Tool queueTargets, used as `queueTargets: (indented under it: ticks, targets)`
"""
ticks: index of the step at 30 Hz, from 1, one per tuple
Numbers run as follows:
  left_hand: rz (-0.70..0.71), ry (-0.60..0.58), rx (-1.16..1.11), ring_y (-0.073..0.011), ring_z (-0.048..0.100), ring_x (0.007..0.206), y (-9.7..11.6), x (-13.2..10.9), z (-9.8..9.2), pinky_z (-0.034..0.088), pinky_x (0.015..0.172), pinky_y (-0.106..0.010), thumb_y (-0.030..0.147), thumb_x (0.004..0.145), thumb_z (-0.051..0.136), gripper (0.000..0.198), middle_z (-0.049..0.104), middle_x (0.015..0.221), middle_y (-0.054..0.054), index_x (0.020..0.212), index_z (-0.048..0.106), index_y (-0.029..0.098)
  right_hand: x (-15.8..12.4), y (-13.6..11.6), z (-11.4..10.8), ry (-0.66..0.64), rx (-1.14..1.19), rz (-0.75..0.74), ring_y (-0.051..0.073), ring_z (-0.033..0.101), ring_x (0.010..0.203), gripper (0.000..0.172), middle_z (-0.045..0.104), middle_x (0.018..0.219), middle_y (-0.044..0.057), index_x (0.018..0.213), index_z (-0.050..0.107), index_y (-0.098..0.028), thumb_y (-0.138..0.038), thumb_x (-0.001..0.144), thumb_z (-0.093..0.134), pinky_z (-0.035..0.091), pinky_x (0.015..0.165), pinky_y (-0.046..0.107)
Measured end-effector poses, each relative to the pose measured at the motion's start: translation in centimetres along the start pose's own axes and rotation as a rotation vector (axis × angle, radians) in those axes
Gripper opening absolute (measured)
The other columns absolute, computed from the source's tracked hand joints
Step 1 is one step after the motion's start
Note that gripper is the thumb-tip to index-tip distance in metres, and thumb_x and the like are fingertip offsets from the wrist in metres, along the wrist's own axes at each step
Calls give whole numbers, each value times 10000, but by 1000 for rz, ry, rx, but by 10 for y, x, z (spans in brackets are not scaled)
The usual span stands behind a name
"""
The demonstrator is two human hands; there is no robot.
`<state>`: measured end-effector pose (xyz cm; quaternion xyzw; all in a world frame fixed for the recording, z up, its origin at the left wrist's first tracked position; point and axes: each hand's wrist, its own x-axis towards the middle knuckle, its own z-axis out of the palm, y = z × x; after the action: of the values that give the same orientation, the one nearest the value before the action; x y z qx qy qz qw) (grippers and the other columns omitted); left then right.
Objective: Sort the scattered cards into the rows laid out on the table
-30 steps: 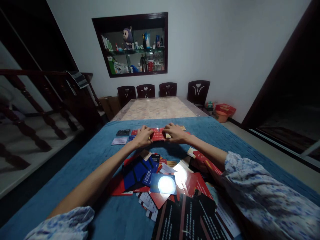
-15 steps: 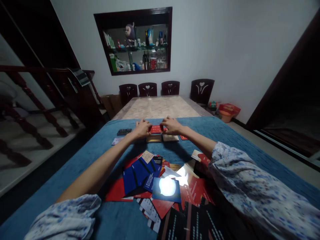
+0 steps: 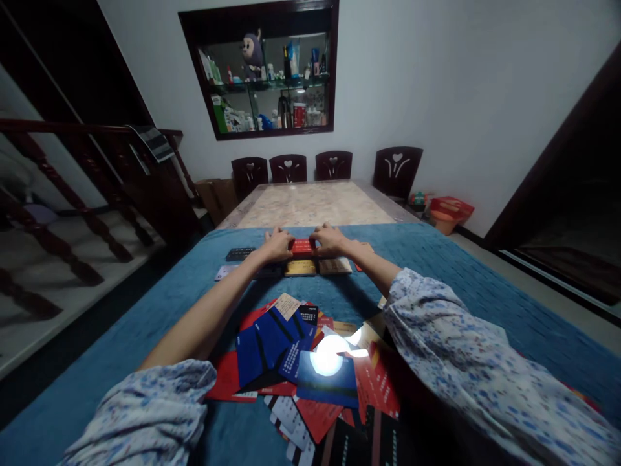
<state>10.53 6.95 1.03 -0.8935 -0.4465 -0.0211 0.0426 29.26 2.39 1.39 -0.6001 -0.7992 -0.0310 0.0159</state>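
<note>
My left hand [image 3: 277, 246] and my right hand [image 3: 330, 241] pinch the two short ends of a red stack of cards [image 3: 303, 246] at the back of the blue cloth. Just in front of it lie a yellow card stack [image 3: 300, 267] and a beige-brown card stack [image 3: 334, 266]. Left of my left hand are a black card stack [image 3: 240, 254] and a pale card stack [image 3: 223, 272], with another dark stack partly hidden under my wrist. Closer to me spreads a loose heap of blue cards [image 3: 262, 343], red cards [image 3: 317, 409] and black cards [image 3: 344, 446], partly washed out by glare.
The blue cloth [image 3: 145, 362] covers the near part of a long marble-look table [image 3: 310, 204]. Several dark chairs [image 3: 250, 178] stand at its far end. A stair railing [image 3: 72, 188] is on the left, and an orange bin [image 3: 446, 213] stands right of the table.
Both hands stay at the ends of the red stack. My right forearm has shifted inward, its sleeve now covering cards at the heap's right side. The camera view has tilted slightly.
</note>
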Motion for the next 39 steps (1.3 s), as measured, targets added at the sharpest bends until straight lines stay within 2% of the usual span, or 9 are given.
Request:
queueTargets:
  ticks: [7, 16, 23, 31, 39]
  targets:
    - [-26, -91, -13, -366, 371, 1280, 1, 7, 7, 356, 1004, -601, 182, 736, 605, 263, 637, 1184, -128, 989, 676, 199, 9, -1, 8, -63, 7, 23, 371, 414, 1259, 388, 579, 1318, 149, 1156, 702, -218, -370, 812, 604, 410, 906, 442]
    - [-70, -185, -35, -329, 360, 1351, -5, 12, 15, 331, 1071, -564, 185, 742, 602, 457, 579, 1290, -145, 1198, 600, 203, 16, -3, 19, -114, -14, 35, 359, 443, 1244, 398, 623, 1300, 132, 1190, 682, -231, -374, 828, 602, 409, 903, 425]
    - [-36, -204, -26, -352, 369, 1302, -5, 10, 13, 351, 1047, -582, 189, 752, 602, 327, 631, 1225, -108, 1073, 660, 219, 18, 0, 21, -144, -15, 48, 366, 449, 1238, 382, 628, 1293, 130, 1183, 687, -234, -337, 828, 590, 410, 912, 447]
    - [-39, -198, -1, -360, 394, 1272, -2, 15, 15, 377, 1030, -596, 127, 662, 601, 429, 604, 1253, -136, 1080, 660, 205, 21, -2, 23, -137, -31, 35, 350, 462, 1227, 354, 633, 1291, 127, 1124, 714, -220, -280, 806, 569, 419, 908, 435]
    - [-30, -212, 13, -357, 397, 1280, -3, 17, 15, 386, 1021, -585, 120, 633, 576, 392, 614, 1212, -132, 994, 693, 220, 22, -3, 22, -138, -59, 23, 367, 467, 1224, 397, 627, 1291, 157, 1149, 706, -196, -299, 793, 567, 429, 904, 449]
